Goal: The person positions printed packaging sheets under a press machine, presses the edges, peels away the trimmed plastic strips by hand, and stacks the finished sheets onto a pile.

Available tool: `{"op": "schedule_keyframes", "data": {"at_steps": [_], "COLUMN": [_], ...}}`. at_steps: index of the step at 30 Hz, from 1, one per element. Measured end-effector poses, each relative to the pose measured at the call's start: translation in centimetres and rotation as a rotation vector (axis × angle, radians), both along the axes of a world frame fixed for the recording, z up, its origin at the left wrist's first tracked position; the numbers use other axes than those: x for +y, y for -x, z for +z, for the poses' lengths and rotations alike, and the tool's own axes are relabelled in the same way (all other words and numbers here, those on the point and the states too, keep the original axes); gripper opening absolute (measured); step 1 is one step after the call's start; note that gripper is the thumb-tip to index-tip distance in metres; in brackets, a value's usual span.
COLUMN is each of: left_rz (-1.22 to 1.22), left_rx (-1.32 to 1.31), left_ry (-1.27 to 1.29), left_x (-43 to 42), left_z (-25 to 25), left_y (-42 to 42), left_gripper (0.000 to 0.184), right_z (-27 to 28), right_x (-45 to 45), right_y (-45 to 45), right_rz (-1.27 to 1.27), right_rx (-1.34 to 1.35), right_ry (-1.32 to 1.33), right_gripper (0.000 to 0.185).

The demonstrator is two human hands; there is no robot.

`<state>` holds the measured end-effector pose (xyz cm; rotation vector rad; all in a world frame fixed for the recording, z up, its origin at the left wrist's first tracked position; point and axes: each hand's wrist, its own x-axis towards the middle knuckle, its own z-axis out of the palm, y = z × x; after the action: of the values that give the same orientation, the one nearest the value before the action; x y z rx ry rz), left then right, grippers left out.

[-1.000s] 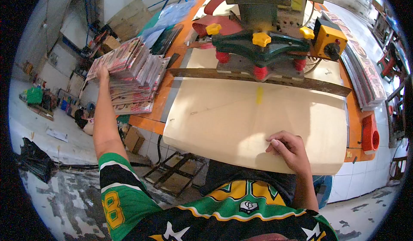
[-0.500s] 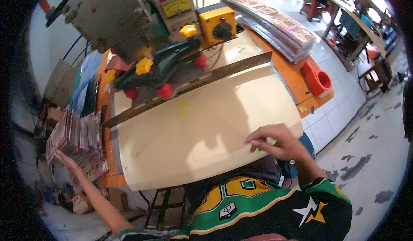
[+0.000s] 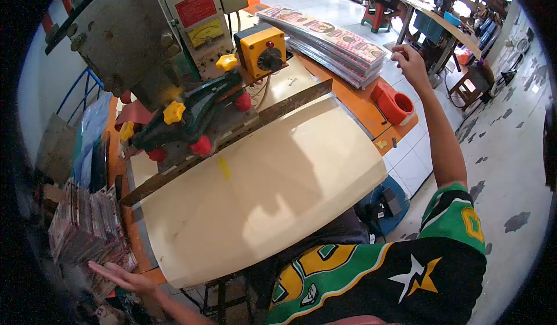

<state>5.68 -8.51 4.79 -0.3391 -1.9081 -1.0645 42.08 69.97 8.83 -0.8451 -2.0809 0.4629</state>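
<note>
My left hand (image 3: pixel 125 278) is low at the left, fingers stretched out flat, beside a stack of printed packs (image 3: pixel 87 226). Whether the fingertips touch the packs I cannot tell. On the right, my right hand (image 3: pixel 411 68) is raised with loosely bent fingers and nothing visible in it. It appears close to the near end of a pile of printed sheets (image 3: pixel 331 35) in clear plastic. Between my arms a cream board (image 3: pixel 261 191) covers the front of the machine table, with a yellow tape mark (image 3: pixel 224 167) on it.
A press machine with a dark clamp arm (image 3: pixel 191 113), yellow knobs and a metal bar (image 3: pixel 243 133) stands behind the board. A yellow control box (image 3: pixel 261 49) sits on it. An orange tape dispenser (image 3: pixel 393 103) lies at the table's right edge. A blue stool (image 3: pixel 380 206) is below.
My right hand has moved from above the board up and right towards the sheet pile. My left hand appears lower beside the packs. The camera view has shifted.
</note>
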Motion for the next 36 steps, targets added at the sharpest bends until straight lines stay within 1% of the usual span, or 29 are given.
{"op": "schedule_keyframes", "data": {"at_steps": [2,3,5,6,8,9,11,12,14,15,18,20,21,23,24,25,27,28,30,31,33,35,36], "left_rz": [-0.029,-0.032,-0.238,-0.237,-0.461,-0.455,-0.376,-0.365,-0.346,-0.332,-0.326,-0.320,-0.311,-0.307,-0.309,-0.307,-0.297,-0.296,-0.313,-0.308,-0.276,-0.247,-0.224], "left_rx": [-0.016,-0.018,-0.096,-0.096,-0.181,-0.177,-0.251,-0.234,-0.262,-0.287,-0.246,-0.271,-0.299,-0.287,-0.277,-0.277,-0.269,-0.267,-0.268,-0.268,-0.291,-0.294,-0.296], "left_ry": [0.018,0.016,0.047,0.046,0.002,-0.001,0.082,0.094,0.067,0.048,0.094,0.095,0.095,0.092,0.087,0.087,0.119,0.120,0.080,0.078,0.031,0.027,0.025], "left_x": [3.3,3.5,3.7,4.4,6.0,6.7,7.7,8.1,9.1,9.5,9.1,9.2,9.1,9.1,9.1,9.0,9.1,9.1,9.2,9.3,9.5,9.4,9.2], "left_z": [-0.1,-0.9,-3.6,-4.3,-5.2,-5.5,-5.9,-6.2,-6.4,-6.3,-6.8,-6.6,-6.4,-6.7,-6.8,-6.8,-6.8,-6.8,-7.0,-6.9,-6.9,-7.0,-7.1], "left_y": [-3.2,-4.0,-5.2,-5.8,-7.3,-7.9,-8.8,-8.6,-8.6,-8.6,-8.1,-8.3,-8.4,-8.4,-8.4,-8.5,-8.4,-8.4,-8.4,-8.6,-8.8,-8.8,-8.6], "left_gripper": [0.060,0.060,0.057,0.057,0.053,0.053,0.051,0.049,0.048,0.047,0.047,0.046,0.046,0.046,0.045,0.045,0.046,0.046,0.046,0.046,0.046,0.046,0.046], "right_z": [-0.3,-0.5,-1.3,-1.8,-2.1,-2.2,-1.8,-1.7,-1.8,-1.9,-2.3,-2.5,-2.6,-3.1,-2.7,-2.5,-1.7,-1.7,-1.3,-0.8,0.3,1.1,1.2], "right_x": [1.8,2.7,4.7,5.8,7.6,8.0,7.9,8.0,8.4,8.6,9.4,10.0,10.2,10.5,10.3,10.4,10.5,10.4,9.9,8.8,6.4,5.4,5.7], "right_y": [0.6,0.9,1.6,2.0,2.4,2.8,3.4,3.3,3.4,3.5,3.6,3.5,3.6,3.6,3.6,3.8,3.9,3.9,4.2,4.5,5.0,4.7,3.8], "right_rz": [-0.169,-0.172,-0.155,-0.187,-0.193,-0.203,-0.210,-0.224,-0.265,-0.264,-0.282,-0.276,-0.272,-0.270,-0.290,-0.288,-0.222,-0.221,-0.242,-0.236,-0.222,-0.253,-0.292], "right_rx": [-0.033,-0.034,-0.081,-0.137,-0.164,-0.191,-0.201,-0.225,-0.232,-0.234,-0.243,-0.225,-0.222,-0.185,-0.215,-0.215,-0.238,-0.236,-0.118,-0.118,0.091,0.089,0.147], "right_ry": [0.177,0.175,0.248,0.246,0.266,0.289,0.249,0.218,0.190,0.190,0.222,0.134,0.134,0.074,0.148,0.148,0.379,0.380,0.321,0.319,0.322,0.339,0.321], "right_gripper": [0.029,0.029,0.032,0.031,0.031,0.030,0.030,0.032,0.039,0.039,0.034,0.030,0.030,0.027,0.027,0.027,0.028,0.028,0.028,0.028,0.026,0.026,0.027]}}
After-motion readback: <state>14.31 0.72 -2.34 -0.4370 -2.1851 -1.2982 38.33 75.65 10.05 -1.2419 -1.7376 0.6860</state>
